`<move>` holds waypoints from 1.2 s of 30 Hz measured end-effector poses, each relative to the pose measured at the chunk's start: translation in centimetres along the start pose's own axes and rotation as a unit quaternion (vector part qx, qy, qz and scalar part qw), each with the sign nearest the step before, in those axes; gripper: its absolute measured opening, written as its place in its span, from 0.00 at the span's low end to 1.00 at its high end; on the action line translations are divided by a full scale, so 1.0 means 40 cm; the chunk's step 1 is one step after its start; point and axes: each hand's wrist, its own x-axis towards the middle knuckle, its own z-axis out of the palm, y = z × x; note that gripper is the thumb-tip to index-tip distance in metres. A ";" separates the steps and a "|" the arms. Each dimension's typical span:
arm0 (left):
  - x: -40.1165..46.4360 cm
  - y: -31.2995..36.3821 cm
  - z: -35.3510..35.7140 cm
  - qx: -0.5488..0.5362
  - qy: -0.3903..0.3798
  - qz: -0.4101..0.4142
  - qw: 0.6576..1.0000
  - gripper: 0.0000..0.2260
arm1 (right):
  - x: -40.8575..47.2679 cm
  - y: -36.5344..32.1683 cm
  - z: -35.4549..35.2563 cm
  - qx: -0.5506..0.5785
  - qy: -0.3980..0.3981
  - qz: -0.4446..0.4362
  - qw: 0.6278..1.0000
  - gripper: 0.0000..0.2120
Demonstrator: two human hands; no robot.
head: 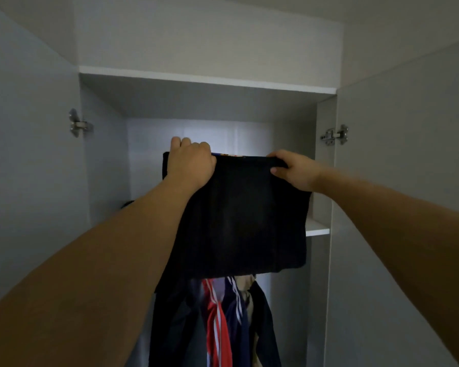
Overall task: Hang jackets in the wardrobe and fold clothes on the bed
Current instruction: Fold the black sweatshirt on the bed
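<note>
Head view shows the left hand [190,164] and right hand [293,169] gripping the top edge of a dark garment [239,221], raised inside the open wardrobe [207,80]; best keep that edge level and taut while placing it
</note>
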 end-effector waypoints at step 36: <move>0.229 0.043 1.159 -0.040 -0.305 -0.162 0.938 0.21 | 0.820 0.697 0.728 -0.042 -0.189 0.187 0.963 0.27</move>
